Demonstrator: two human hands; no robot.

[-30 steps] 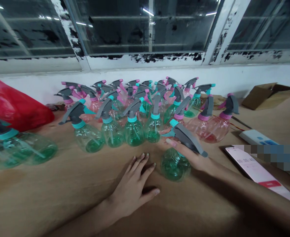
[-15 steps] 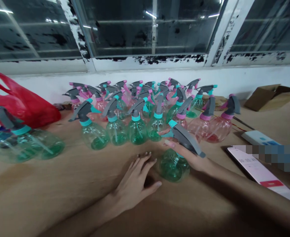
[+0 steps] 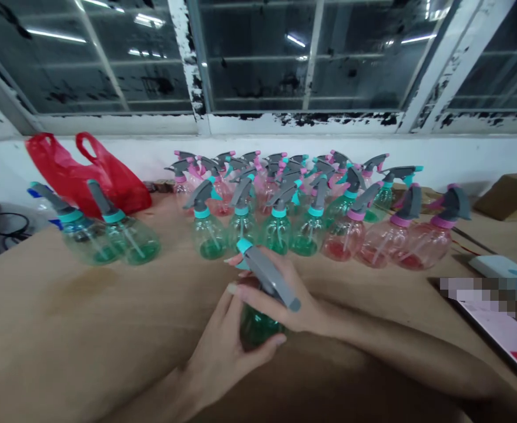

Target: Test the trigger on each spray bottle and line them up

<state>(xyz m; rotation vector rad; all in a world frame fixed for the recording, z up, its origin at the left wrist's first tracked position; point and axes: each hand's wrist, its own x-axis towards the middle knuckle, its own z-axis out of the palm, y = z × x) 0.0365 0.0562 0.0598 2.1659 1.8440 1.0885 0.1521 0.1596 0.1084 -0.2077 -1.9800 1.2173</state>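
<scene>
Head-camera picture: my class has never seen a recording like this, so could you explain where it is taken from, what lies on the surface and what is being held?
There is no machine here, only a person's two bare hands. A camera worn on the head looks forward and down at them.

The left hand cups the round body of a green bottle; the right hand grips it near its grey spray head. Whether its base touches the table is hidden.

Beyond stand rows of green bottles and pink bottles. To the left are two more green ones and a red bag; to the right, a phone and a box.
</scene>
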